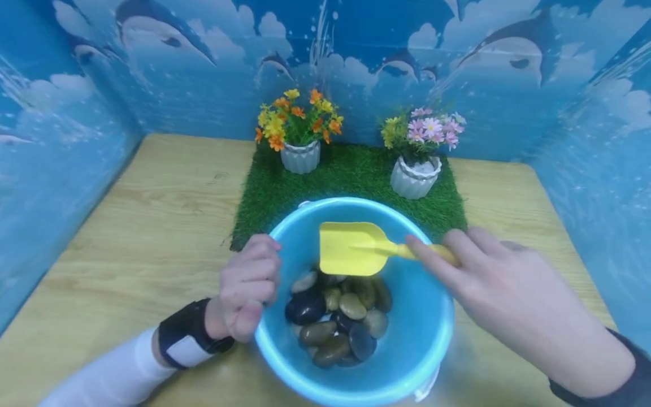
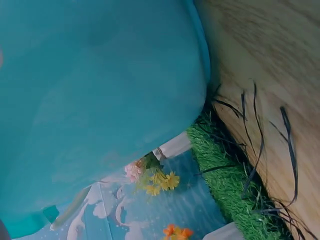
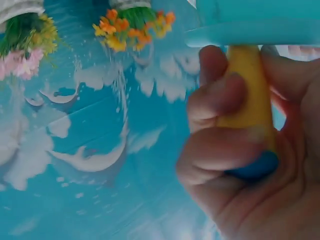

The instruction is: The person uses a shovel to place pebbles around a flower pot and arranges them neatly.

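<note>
A light blue bucket (image 1: 443, 345) stands in front of me with several smooth stones (image 1: 352, 306), dark, brown and grey, on its bottom. At its left rim, my left hand (image 1: 250, 285) grips the edge with curled fingers. My right hand (image 1: 503, 297) holds a yellow toy shovel (image 1: 353, 246) by its handle, over the bucket's right rim. The shovel's blade points left above the stones and hides some of them. In the right wrist view, fingers wrap round the yellow handle (image 3: 250, 90), which has a blue end. The left wrist view shows mostly the bucket's outer wall (image 2: 100, 100).
A green turf mat (image 1: 351, 175) lies behind the bucket on the wooden table (image 1: 168, 226). On it are a pot of orange and yellow flowers (image 1: 300, 157) and a pot of pink flowers (image 1: 414, 178). Blue dolphin-print walls (image 1: 346, 68) enclose the table's back and sides.
</note>
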Demonstrator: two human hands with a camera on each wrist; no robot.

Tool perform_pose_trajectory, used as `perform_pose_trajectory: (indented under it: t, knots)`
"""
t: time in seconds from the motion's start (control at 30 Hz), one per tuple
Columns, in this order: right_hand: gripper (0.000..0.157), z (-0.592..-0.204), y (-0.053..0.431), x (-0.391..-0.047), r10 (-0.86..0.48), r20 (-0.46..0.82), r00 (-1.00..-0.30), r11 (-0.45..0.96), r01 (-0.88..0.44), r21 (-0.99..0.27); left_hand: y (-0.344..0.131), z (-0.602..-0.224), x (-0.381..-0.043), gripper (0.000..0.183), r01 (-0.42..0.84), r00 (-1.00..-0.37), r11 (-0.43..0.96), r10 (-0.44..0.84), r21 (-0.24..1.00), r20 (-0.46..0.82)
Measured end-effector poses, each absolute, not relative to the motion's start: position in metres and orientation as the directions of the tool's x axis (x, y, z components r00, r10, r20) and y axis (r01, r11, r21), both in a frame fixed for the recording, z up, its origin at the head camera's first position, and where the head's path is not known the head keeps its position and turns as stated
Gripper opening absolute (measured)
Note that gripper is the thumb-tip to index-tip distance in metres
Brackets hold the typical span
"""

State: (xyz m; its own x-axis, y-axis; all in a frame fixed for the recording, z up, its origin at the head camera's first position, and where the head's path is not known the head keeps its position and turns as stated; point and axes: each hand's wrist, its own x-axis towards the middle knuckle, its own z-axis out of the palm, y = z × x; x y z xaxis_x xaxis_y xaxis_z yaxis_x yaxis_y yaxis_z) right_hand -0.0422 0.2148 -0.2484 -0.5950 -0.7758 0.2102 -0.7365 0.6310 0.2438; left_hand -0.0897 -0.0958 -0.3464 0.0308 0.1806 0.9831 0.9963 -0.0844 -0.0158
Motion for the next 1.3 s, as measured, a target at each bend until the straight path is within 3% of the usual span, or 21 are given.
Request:
perform_pose_trajectory:
  t: [0.13,0.23,0.33,0.4,0.63,0.8,0.93,1.07,1.3]
  knots:
    - [0.044,-0.236,0.205,-0.049,-0.820,0.088,-0.566,0.560,-0.759,0.333,-0.098,-0.348,-0.089,0.050,0.998,0.024,-0.068,0.195,-0.011,0.980]
    - [0.055,-0.231,0.196,-0.053,-0.830,0.021,-0.557,0.520,-0.761,0.387,-0.098,-0.350,-0.089,0.049,0.998,0.023,-0.068,0.193,-0.010,0.981]
    - [0.030,-0.233,0.187,-0.056,-0.842,0.010,-0.539,0.494,-0.765,0.412,-0.097,-0.352,-0.091,0.049,0.997,0.031,-0.078,0.184,-0.017,0.982]
    - [0.023,-0.235,0.183,-0.057,-0.845,0.003,-0.535,0.488,-0.769,0.413,-0.096,-0.352,-0.092,0.048,0.996,0.038,-0.083,0.175,-0.024,0.984]
    - [0.030,-0.244,0.174,-0.061,-0.827,-0.080,-0.557,0.469,-0.761,0.448,-0.094,-0.353,-0.092,0.049,0.996,0.045,-0.089,0.153,-0.032,0.987]
    - [0.037,-0.246,0.167,-0.065,-0.855,-0.080,-0.513,0.404,-0.753,0.519,-0.095,-0.352,-0.092,0.050,0.996,0.045,-0.085,0.145,-0.033,0.988]
    - [0.032,-0.251,0.160,-0.067,-0.871,-0.087,-0.483,0.360,-0.750,0.555,-0.095,-0.351,-0.093,0.050,0.995,0.049,-0.089,0.134,-0.038,0.990]
    - [0.028,-0.258,0.154,-0.066,-0.862,-0.105,-0.497,0.357,-0.740,0.570,-0.094,-0.351,-0.093,0.049,0.995,0.050,-0.090,0.132,-0.038,0.990]
    - [0.028,-0.261,0.146,-0.070,-0.835,-0.273,-0.477,0.240,-0.763,0.600,-0.094,-0.351,-0.094,0.049,0.995,0.065,-0.089,0.120,-0.054,0.991]
